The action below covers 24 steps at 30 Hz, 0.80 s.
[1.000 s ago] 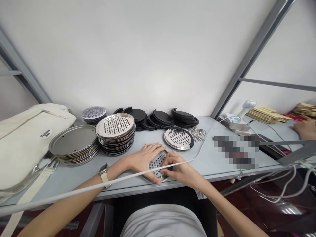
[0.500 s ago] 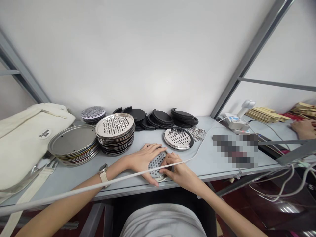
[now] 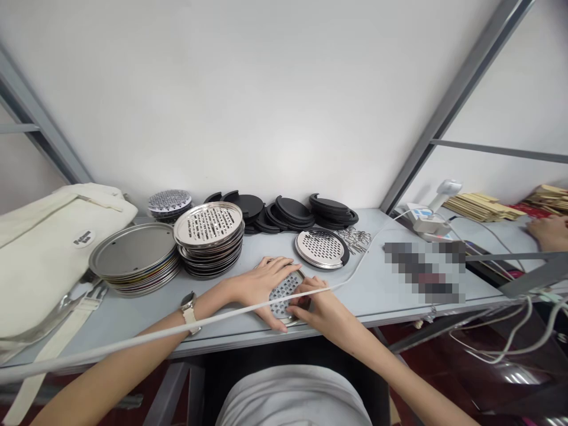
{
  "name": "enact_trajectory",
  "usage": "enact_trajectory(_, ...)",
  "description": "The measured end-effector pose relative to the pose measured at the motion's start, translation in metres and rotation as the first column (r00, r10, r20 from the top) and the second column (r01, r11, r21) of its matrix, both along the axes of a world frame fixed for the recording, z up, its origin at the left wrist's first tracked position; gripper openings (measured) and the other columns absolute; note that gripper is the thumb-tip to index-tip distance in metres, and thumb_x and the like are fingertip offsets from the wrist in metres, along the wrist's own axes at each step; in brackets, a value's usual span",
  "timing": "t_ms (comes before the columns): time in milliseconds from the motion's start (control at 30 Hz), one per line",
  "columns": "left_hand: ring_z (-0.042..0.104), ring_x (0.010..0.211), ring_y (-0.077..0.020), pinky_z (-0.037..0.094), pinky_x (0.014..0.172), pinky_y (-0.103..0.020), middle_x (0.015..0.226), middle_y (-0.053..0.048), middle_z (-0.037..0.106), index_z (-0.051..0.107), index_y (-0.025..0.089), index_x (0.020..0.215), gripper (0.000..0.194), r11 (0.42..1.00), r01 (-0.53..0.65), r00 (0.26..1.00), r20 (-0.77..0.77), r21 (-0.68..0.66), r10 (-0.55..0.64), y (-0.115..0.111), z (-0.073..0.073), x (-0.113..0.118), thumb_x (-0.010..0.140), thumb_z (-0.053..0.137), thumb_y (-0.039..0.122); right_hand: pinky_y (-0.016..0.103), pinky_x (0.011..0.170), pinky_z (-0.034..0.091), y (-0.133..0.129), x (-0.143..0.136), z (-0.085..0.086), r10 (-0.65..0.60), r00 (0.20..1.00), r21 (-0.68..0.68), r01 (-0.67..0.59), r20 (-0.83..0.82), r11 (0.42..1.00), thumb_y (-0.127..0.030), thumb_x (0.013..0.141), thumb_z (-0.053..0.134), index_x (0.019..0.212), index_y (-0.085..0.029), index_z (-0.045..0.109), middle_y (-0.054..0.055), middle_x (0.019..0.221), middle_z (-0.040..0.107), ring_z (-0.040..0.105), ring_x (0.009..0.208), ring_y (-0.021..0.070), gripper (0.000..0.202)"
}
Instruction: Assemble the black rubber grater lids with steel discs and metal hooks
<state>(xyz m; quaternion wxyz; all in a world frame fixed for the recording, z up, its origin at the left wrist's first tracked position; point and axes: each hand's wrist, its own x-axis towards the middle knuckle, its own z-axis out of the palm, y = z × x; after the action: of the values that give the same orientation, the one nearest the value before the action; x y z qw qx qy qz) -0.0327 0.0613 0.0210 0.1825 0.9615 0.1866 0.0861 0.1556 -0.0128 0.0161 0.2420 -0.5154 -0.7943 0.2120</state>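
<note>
A round metal grater (image 3: 284, 290) with raised teeth rests near the front edge of the grey table. Spanning its left side is my left hand (image 3: 257, 290), fingers toward the far rim and thumb at the near rim, holding it. My right hand (image 3: 317, 307) is closed at the grater's right rim with thumb and fingertips pinched together. Something dark shows between those fingers, but I cannot make out what it is. Behind them lies another round grater (image 3: 320, 248) with a black strip along part of its rim.
Stacked graters (image 3: 212, 225) and grey round plates (image 3: 133, 251) stand left, beside a white bag (image 3: 53, 248). Black round covers (image 3: 290, 210) line the wall near small metal hooks (image 3: 355, 238). A white cable (image 3: 213, 319) crosses before my hands. Another person's hand (image 3: 550, 231) is far right.
The view has shifted slightly. My right fingertips have moved a little at the grater's rim, and the dark part between them shows more. My left hand stays on the grater.
</note>
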Motion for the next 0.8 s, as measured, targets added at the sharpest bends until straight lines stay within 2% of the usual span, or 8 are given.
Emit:
enact_trajectory(200, 0.017, 0.135, -0.0386, 0.017, 0.107, -0.052, 0.147, -0.018, 0.022, 0.013, 0.018, 0.145, 0.120, 1.000, -0.004, 1.000, -0.014, 0.005, 0.005, -0.001, 0.002, 0.000, 0.051, 0.070, 0.066, 0.034, 0.074, 0.040, -0.003, -0.009, -0.004, -0.105, 0.994, 0.010, 0.105, 0.036, 0.994, -0.010, 0.071, 0.064, 0.063, -0.016, 0.061, 0.004, 0.073, 0.061, 0.054, 0.076, 0.0197, 0.010)
enact_trajectory(467, 0.014, 0.136, -0.0381, 0.014, 0.108, -0.053, 0.148, -0.018, 0.020, 0.010, 0.018, 0.146, 0.121, 1.000, -0.005, 1.000, -0.026, 0.000, 0.005, 0.000, -0.001, -0.001, 0.052, 0.070, 0.066, 0.034, 0.072, 0.041, -0.012, -0.011, -0.001, -0.120, 0.986, 0.122, 0.106, 0.112, 0.987, -0.012, 0.071, 0.060, 0.065, -0.017, 0.060, 0.005, 0.072, 0.060, 0.054, 0.074, 0.0211, 0.008)
enact_trajectory(800, 0.013, 0.136, -0.0390, 0.013, 0.108, -0.055, 0.149, -0.018, 0.018, 0.009, 0.018, 0.146, 0.122, 1.000, -0.008, 1.000, -0.029, -0.030, 0.008, -0.001, 0.001, -0.001, 0.052, 0.069, 0.067, 0.030, 0.070, 0.042, -0.010, -0.008, 0.002, -0.112, 0.993, -0.006, 0.112, -0.021, 0.994, -0.011, 0.073, 0.057, 0.070, -0.016, 0.062, 0.004, 0.073, 0.062, 0.056, 0.073, 0.0190, 0.008)
